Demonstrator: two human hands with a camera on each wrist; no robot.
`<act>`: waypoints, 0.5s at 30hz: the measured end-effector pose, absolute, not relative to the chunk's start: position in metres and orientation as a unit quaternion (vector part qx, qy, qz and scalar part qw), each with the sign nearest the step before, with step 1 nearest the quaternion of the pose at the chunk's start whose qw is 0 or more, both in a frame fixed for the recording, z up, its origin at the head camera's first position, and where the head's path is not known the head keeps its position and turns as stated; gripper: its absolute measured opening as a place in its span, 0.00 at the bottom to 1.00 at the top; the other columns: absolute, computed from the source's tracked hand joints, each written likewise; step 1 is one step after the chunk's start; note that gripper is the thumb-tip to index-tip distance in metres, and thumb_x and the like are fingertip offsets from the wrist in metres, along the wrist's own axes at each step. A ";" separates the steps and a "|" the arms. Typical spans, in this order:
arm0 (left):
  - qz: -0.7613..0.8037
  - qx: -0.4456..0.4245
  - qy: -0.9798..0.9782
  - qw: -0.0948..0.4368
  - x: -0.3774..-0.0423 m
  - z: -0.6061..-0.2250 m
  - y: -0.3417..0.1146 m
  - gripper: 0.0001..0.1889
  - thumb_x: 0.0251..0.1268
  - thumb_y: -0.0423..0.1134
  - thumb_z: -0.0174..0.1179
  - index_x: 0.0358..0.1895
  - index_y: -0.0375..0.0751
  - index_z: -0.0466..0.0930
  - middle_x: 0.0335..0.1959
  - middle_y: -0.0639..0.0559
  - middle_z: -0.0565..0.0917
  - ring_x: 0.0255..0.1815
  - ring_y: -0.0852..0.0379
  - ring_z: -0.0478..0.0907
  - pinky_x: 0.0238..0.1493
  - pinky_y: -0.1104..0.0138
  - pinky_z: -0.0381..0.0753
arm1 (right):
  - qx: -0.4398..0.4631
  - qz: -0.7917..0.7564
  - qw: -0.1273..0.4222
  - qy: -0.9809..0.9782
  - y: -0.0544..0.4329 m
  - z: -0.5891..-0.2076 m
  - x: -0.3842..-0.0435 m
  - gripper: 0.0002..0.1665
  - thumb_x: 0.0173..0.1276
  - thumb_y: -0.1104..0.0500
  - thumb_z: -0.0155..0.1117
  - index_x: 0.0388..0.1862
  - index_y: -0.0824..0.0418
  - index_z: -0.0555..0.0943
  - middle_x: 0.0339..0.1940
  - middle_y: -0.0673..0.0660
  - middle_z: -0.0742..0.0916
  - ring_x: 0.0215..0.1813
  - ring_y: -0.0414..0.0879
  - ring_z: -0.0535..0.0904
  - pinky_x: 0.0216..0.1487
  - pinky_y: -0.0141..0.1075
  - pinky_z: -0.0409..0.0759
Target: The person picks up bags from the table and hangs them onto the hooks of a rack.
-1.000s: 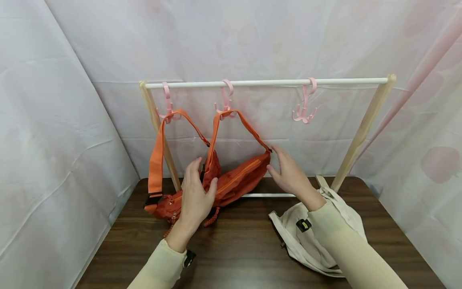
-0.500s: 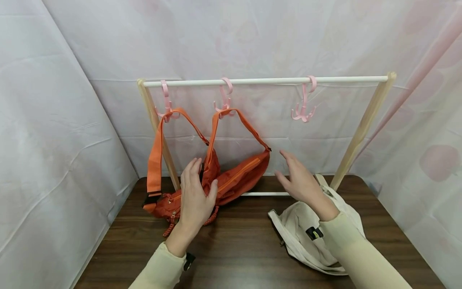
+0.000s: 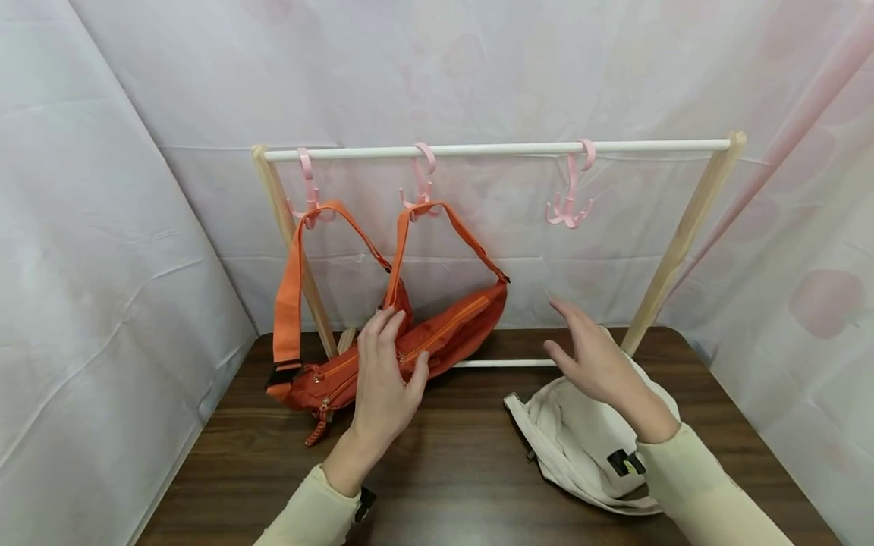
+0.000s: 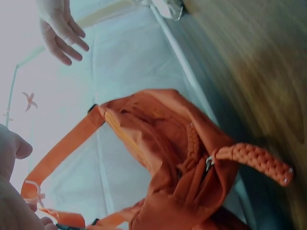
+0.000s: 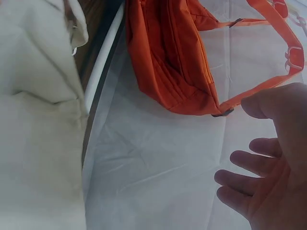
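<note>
An orange bag [image 3: 451, 326] with zips and a braided zip pull [image 4: 259, 162] slants under the rail, its lower left end down by the tabletop. Its orange straps [image 3: 290, 292] loop over the left pink hook [image 3: 309, 193] and the middle pink hook [image 3: 419, 186]. My left hand [image 3: 385, 375], fingers loosely extended, overlaps the bag's front in the head view and holds nothing. To the right, my right hand [image 3: 597, 360] is in the air with fingers spread, apart from the orange bag. Beneath it a cream cloth bag [image 3: 580, 447] lies crumpled on the table.
A rack with a white top rail [image 3: 505, 149] and wooden posts [image 3: 683, 243] stands at the table's back. A third pink hook [image 3: 570, 193] hangs bare on the right. Pale curtains [image 3: 136, 265] surround the dark wooden table [image 3: 437, 485].
My right hand has moved away from the orange bag's right end, rightward and down over the cream bag. My left hand has shifted slightly right and down. The orange bag stays hanging.
</note>
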State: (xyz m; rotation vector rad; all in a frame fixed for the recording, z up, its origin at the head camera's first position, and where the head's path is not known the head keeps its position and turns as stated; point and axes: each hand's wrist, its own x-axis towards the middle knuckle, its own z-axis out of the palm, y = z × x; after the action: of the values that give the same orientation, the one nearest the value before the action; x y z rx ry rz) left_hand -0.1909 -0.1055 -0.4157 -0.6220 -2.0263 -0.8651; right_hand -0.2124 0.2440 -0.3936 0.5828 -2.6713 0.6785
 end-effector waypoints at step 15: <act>-0.327 -0.332 -0.821 0.328 -0.186 -0.445 -0.069 0.37 0.66 0.34 0.72 0.77 0.37 0.67 0.75 0.39 0.68 0.74 0.40 0.68 0.70 0.47 0.72 | 0.227 0.203 0.129 -0.944 0.272 -0.397 -0.174 0.38 0.78 0.57 0.68 0.79 0.68 0.66 0.76 0.68 0.74 0.77 0.69 0.68 0.69 0.65 0.69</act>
State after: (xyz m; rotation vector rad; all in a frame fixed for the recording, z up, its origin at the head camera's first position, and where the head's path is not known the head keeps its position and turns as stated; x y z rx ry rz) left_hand -0.1863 -0.0689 -0.4446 -0.8703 -2.1506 -0.8565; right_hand -0.1744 0.2715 -0.3972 0.6612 -2.7428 0.5903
